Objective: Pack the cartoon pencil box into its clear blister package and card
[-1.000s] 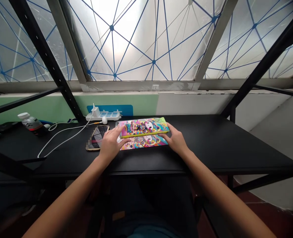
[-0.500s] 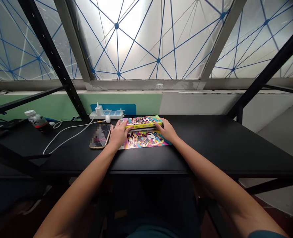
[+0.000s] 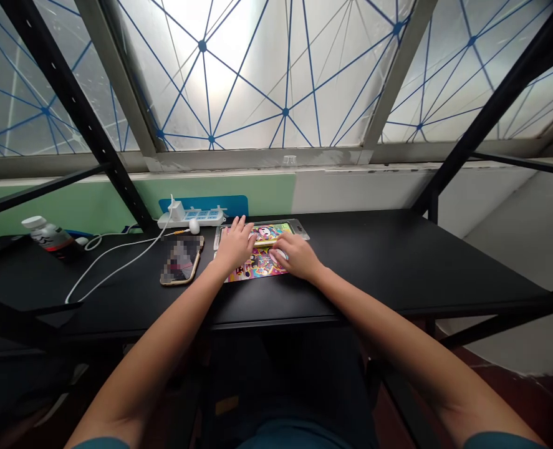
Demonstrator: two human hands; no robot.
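Note:
A brightly printed, cartoon-patterned box (image 3: 270, 232) with a yellow edge lies on the black table in front of me. Below its near side is a matching printed sheet or card (image 3: 252, 267). Behind them shows the rim of a clear plastic tray (image 3: 300, 229). My left hand (image 3: 235, 244) rests over the left end with its fingers stretched out. My right hand (image 3: 299, 254) is bent around the right end of the printed box, thumb at the near side and fingers on top; its fingertips are partly hidden.
Left of my hands lies a phone (image 3: 182, 260). Behind it are a white power strip (image 3: 206, 217) with a plug and a white cable (image 3: 117, 265). A bottle with a white cap (image 3: 47, 234) stands farther left. Black metal posts (image 3: 472, 118) slant up on both sides.
The printed box has tipped lower, and the clear tray behind has come into view. My right hand has shifted left and nearer; my left fingers have straightened. The view has turned slightly right.

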